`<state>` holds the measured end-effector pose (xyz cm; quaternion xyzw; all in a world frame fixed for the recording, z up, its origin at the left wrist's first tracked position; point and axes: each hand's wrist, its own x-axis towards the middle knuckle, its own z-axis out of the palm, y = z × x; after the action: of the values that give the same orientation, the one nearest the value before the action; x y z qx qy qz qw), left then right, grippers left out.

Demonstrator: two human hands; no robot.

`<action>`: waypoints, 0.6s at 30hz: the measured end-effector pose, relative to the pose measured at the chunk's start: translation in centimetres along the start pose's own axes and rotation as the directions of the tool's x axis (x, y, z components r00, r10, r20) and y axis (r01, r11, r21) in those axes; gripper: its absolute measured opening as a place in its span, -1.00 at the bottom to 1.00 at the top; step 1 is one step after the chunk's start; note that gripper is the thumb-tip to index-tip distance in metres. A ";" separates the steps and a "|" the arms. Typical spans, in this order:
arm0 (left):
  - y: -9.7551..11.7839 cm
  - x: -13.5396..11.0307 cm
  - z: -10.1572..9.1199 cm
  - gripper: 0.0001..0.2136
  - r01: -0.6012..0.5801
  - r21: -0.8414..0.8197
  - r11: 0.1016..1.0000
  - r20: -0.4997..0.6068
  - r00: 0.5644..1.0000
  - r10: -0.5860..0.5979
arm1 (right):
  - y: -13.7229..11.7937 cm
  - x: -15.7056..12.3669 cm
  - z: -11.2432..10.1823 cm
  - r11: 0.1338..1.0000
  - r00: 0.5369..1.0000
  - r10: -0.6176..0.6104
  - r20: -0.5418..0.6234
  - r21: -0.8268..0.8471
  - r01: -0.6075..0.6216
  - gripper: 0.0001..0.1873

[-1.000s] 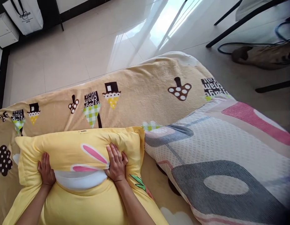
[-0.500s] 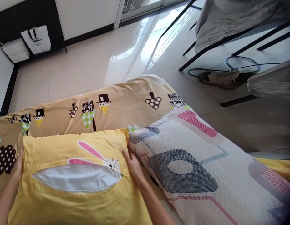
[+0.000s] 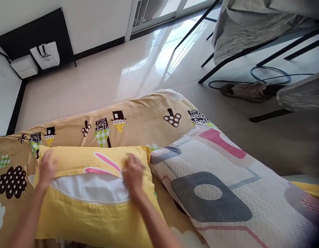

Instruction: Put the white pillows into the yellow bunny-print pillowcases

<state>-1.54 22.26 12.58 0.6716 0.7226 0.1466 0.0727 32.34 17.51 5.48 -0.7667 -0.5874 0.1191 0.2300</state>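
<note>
A yellow pillowcase [image 3: 94, 224] with a printed rabbit lies on the bed, its wide slit gaping open. Inside the slit shows a white pillow [image 3: 94, 186]. On the upper left part of the pillowcase is my left hand [image 3: 47, 167], near the slit's left end. My right hand [image 3: 133, 174] is over the upper right part, covering the rabbit's face and the slit's right end. Both hands are blurred by motion, so whether their fingers grip the cloth is unclear. Close to the right hand lies a patterned pillow [image 3: 234, 165] in grey, pink and white.
Beneath the pillows spreads a tan printed blanket [image 3: 144, 113]. Beyond the bed, a white bag [image 3: 47, 57] and a white box [image 3: 24, 67] stand by the wall. Black-legged furniture with a grey cover [image 3: 242, 31], a shoe [image 3: 248, 92] and a blue cable [image 3: 283, 74] are at the right.
My hands have left the pillowcase's two side edges and moved inward onto its upper face. The rabbit's face is now hidden, and the view has shifted slightly.
</note>
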 end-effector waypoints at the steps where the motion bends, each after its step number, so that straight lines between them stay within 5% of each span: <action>1: 3.0 0.1 1.8 -0.53 -0.148 -0.051 0.988 0.057 0.987 0.151 | -2.7 0.0 1.0 0.997 0.997 -0.076 0.028 0.024 0.075 -0.50; 3: 7.6 -0.2 4.9 -0.54 -0.340 -0.132 0.931 0.248 0.898 0.363 | -5.8 -0.2 2.4 0.959 0.948 -0.279 0.151 0.087 0.268 -0.54; 5: 8.6 -0.9 6.5 -0.57 -0.418 -0.145 0.897 0.371 0.817 0.441 | -4.6 -0.4 2.7 0.940 0.902 -0.340 0.265 0.093 0.327 -0.53; 6: 7.6 -1.4 6.7 -0.57 -0.415 -0.108 0.904 0.379 0.823 0.423 | -2.9 -0.5 2.5 0.950 0.901 -0.310 0.304 0.063 0.306 -0.49; 9: 0.8 -3.6 5.8 -0.49 -0.220 0.081 0.972 0.246 0.950 0.195 | 3.5 -1.6 2.2 0.981 0.928 -0.144 0.344 -0.073 0.179 -0.39; 12: -5.7 -5.3 5.5 -0.47 0.016 0.118 0.993 0.222 0.974 -0.042 | 6.5 -3.3 4.4 0.985 0.933 -0.095 0.346 -0.104 0.139 -0.38; 14: -7.3 -5.5 6.4 -0.49 0.077 0.076 0.994 0.223 0.971 -0.092 | 6.4 -4.1 6.8 0.989 0.945 -0.088 0.315 -0.088 0.121 -0.37; 18: -6.0 -4.1 8.5 -0.49 0.052 -0.017 0.998 0.181 0.982 -0.048 | 6.0 -3.6 9.4 0.995 0.962 -0.064 0.266 -0.062 0.083 -0.36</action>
<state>-4.32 18.80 2.31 0.6628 0.7281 0.0911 0.1490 32.10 14.89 -5.94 -0.7296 -0.6447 0.1902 0.1261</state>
